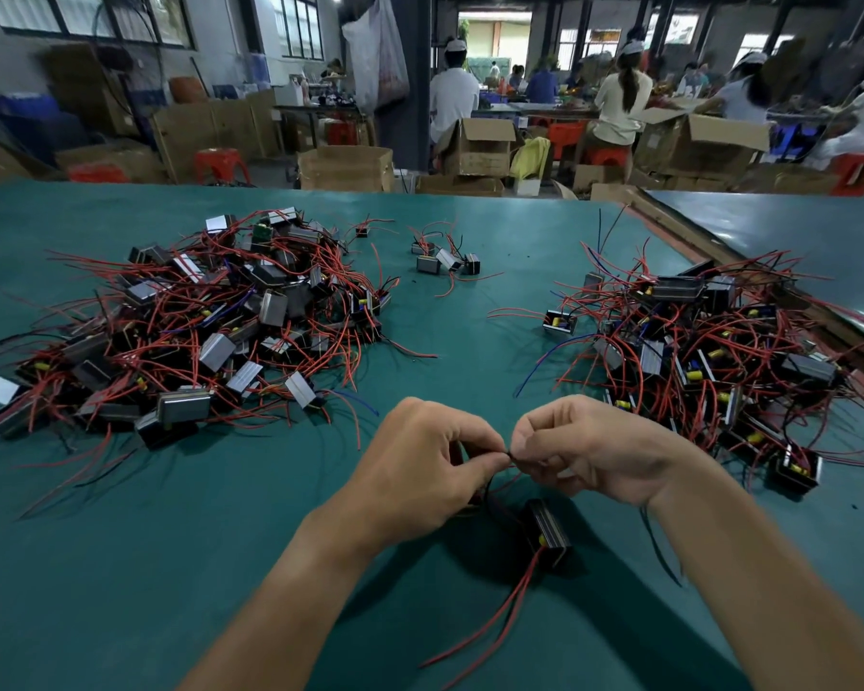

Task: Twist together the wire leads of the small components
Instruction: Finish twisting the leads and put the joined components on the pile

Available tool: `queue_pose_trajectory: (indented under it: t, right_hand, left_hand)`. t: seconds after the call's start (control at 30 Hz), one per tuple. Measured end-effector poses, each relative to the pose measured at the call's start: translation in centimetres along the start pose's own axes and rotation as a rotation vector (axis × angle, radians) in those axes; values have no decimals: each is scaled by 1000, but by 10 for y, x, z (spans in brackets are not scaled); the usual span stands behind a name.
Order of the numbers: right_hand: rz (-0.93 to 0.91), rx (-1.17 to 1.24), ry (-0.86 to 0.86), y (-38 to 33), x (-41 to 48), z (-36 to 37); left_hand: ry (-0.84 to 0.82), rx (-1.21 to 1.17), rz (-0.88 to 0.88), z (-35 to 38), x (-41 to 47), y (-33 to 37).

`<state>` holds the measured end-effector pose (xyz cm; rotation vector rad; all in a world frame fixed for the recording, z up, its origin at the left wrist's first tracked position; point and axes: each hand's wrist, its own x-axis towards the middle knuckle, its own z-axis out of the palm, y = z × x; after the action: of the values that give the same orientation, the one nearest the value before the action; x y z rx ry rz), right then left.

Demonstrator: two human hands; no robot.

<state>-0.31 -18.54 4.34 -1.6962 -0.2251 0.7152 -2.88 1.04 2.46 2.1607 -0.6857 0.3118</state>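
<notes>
**Fig. 1. Twisting the dark leads of 1 component, head view**

The left hand [430, 461] and right hand [584, 451] meet above the near middle of the green table [96, 566]. Each hand pinches the dark wire leads [509, 456] between thumb and forefinger, and the other fingers are curled in. The 2 pinches almost touch, so only a short stretch of lead shows between them.

The component [549, 533], a small black block with a yellow part at its near end, sits just below the hands, between the forearms. Whether it rests on the table or hangs from the leads cannot be told. Its long axis runs from far to near, the near end swung slightly right. The dark leads rise from its far end to the pinch. Its red leads [495, 615] leave the near end and trail toward the viewer and to the left.

A large pile of like components [195, 321] lies to the left, a second pile [709, 351] to the right, and a small group [447, 259] lies beyond the hands.

Probable risks:
- If the block hangs, its weight could drag the leads out of the pinch.
- Too short a grip could let the twist spring open.
- Over-turning could snap fine strands.
- The loose red leads could snag a forearm.
</notes>
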Motion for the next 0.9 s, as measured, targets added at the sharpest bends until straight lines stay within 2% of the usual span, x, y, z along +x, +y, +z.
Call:
queue_pose_trajectory:
  t: [0.17,0.3,0.47,0.6,0.9]
  right_hand:
    - [-17,50,-25,2,3,-1]
    - [-62,52,-1,1,3,-2]
    - [-124,-292,126,6,4,2]
    - [-209,-484,36,10,8,12]
    - [-225,-605,64,12,12,12]
  left_hand:
    - [-18,-46,-13,4,1,0]
    - [-12,-158,-107,4,2,-2]
    - [28,-294,-243,4,6,-7]
    - [41,-322,-309,3,7,-11]
    - [82,-219,-291,3,10,-11]
